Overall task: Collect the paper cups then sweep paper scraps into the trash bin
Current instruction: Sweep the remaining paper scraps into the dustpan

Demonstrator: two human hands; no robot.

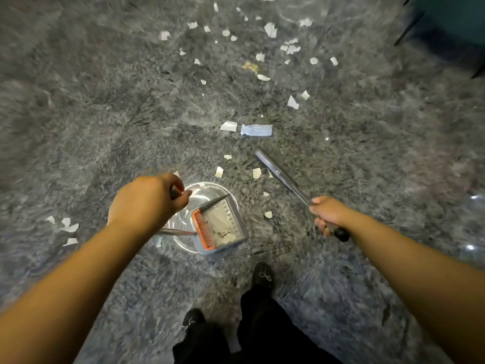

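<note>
Sweeping's underway: white paper scraps (270,29) litter the speckled grey floor (78,101) beyond both fists, the grey long-handled dustpan with orange comb (219,227) hangs loaded below the left hand's (147,203) curled fingers, the right hand (328,212) grips the silver broom handle (282,177), so emptying looks next, bin unseen.

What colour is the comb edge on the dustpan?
Orange comb on the grey dustpan, seen in the head view.

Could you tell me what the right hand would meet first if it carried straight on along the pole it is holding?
Probably bare floor: the right hand points up-left along the broom handle, and the pale blue paper strip lies just past its tip. Depth is unclear.
</note>
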